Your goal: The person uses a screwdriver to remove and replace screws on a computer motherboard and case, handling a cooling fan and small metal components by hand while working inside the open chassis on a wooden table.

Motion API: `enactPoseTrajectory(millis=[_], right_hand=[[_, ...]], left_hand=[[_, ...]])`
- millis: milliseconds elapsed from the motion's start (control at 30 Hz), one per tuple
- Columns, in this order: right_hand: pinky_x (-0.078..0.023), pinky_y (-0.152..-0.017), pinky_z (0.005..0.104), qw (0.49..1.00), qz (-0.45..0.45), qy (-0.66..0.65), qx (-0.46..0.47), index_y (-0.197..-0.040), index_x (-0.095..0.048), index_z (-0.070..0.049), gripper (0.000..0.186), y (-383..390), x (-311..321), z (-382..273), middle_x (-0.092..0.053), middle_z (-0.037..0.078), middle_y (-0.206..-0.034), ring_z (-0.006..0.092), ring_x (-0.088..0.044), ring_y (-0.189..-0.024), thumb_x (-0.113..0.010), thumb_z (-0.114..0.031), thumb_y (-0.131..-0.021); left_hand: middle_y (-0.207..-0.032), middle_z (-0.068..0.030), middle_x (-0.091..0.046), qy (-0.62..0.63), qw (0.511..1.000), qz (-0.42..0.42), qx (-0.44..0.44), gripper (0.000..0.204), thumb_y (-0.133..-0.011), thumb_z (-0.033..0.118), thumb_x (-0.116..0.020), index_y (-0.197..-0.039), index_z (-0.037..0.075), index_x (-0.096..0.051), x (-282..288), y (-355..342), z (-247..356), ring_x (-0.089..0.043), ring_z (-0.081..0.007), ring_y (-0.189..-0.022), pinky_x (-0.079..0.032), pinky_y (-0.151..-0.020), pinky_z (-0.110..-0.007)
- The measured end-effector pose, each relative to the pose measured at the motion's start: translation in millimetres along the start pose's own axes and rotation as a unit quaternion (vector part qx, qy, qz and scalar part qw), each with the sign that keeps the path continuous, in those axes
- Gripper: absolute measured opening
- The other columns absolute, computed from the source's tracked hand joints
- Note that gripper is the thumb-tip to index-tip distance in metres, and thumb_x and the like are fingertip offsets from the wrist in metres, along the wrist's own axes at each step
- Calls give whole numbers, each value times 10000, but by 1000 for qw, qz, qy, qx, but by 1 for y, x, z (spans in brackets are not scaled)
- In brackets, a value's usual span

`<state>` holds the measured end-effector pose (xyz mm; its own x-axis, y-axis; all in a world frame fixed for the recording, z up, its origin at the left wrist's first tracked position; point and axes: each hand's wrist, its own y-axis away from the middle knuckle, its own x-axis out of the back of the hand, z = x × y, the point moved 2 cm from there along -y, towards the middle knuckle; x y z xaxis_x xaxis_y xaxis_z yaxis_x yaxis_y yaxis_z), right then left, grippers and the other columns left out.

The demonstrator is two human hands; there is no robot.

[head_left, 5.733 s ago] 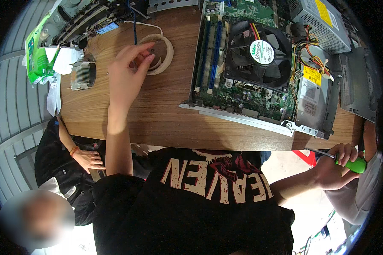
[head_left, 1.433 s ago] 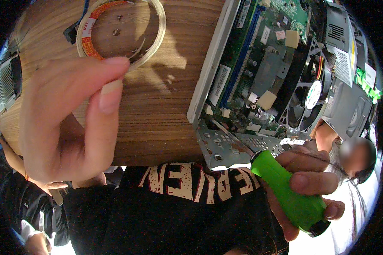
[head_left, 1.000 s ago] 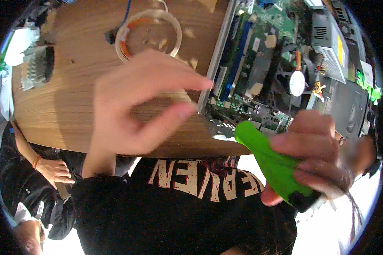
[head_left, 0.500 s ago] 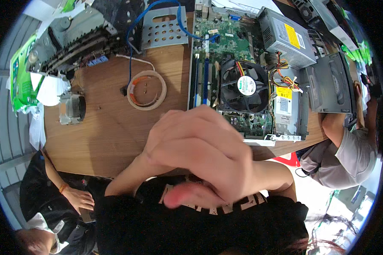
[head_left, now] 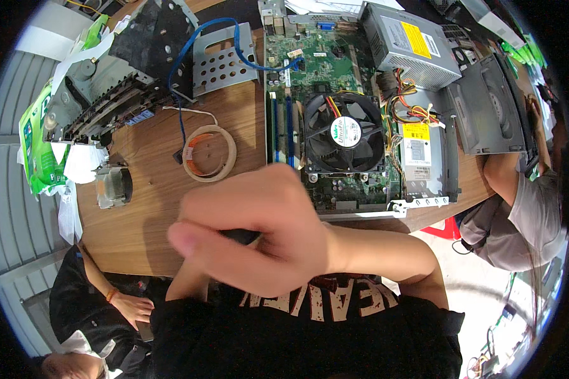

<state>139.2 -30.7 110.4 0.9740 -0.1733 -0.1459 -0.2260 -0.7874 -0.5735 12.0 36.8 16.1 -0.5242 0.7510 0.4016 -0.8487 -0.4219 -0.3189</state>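
My right hand (head_left: pixel 265 230) is raised close to the camera, in front of the table's near edge. Its fingers are curled and the thumb points left; whatever may be in them is hidden and the hand is slightly blurred. Of my left arm only the forearm (head_left: pixel 188 281) shows, and the left hand is covered by the right one. Just beyond the hands lies an opened desktop computer chassis (head_left: pixel 370 215) with a green motherboard (head_left: pixel 322 60). A black fan (head_left: pixel 345 132) sits on the board, and a silver power supply (head_left: pixel 411 44) stands at its back right.
A tape roll (head_left: pixel 229 151), a blue cable (head_left: pixel 182 54) and a perforated metal bracket (head_left: pixel 224 63) lie left of the chassis. Farther left are a heatsink (head_left: pixel 112 186) and a dark metal assembly (head_left: pixel 107 95). People sit at both sides, one with a resting hand (head_left: pixel 133 308).
My right hand has moved left and turned, its thumb now pointing left. My left hand has gone behind it. The view has shifted slightly; the computer parts look unchanged.
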Motion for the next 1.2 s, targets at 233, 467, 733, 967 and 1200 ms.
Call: enactPoseTrajectory(millis=[233,467,733,967,1200], right_hand=[[-402,-501,314,969,-150,-173,-89,-803,-679,-67,289,-5,-9,6,-615,50,-643,160,-569,-513,-732,-298,-968],[-489,-683,399,974,143,171,41,-902,-654,-87,266,17,-13,-13,-633,25,-760,243,-606,-668,-763,-329,-915],[-505,-621,484,995,-72,-24,-69,-830,-680,-69,261,5,-16,0,-635,89,-616,319,-668,-615,-666,-303,-945],[-503,-672,492,997,68,-17,-39,-789,-660,-48,352,11,-12,11,-668,117,-771,329,-680,-729,-722,-380,-891],[-434,-651,518,961,237,114,89,-918,-598,-85,363,25,-26,-10,-570,68,-704,315,-606,-656,-720,-427,-916]], left_hand=[[-1119,-152,-688,9,1000,4,11,423,-802,160,-769,-1185,19,-657,8,-2,1,-660,-340,-1042,-515,-920,-442],[-1095,-144,-694,15,1000,-2,18,413,-797,175,-781,-1162,20,-665,14,-5,-4,-667,-324,-1021,-520,-907,-428],[-1068,-134,-701,29,999,-18,31,402,-792,192,-796,-1135,21,-674,13,-8,-12,-676,-305,-998,-526,-892,-411],[-1045,-126,-708,24,999,-22,43,394,-788,208,-808,-1112,22,-681,18,-6,-6,-683,-288,-978,-530,-879,-397],[-1021,-117,-714,22,998,-21,49,388,-783,223,-821,-1088,22,-689,19,-5,-1,-691,-271,-958,-535,-865,-382]])
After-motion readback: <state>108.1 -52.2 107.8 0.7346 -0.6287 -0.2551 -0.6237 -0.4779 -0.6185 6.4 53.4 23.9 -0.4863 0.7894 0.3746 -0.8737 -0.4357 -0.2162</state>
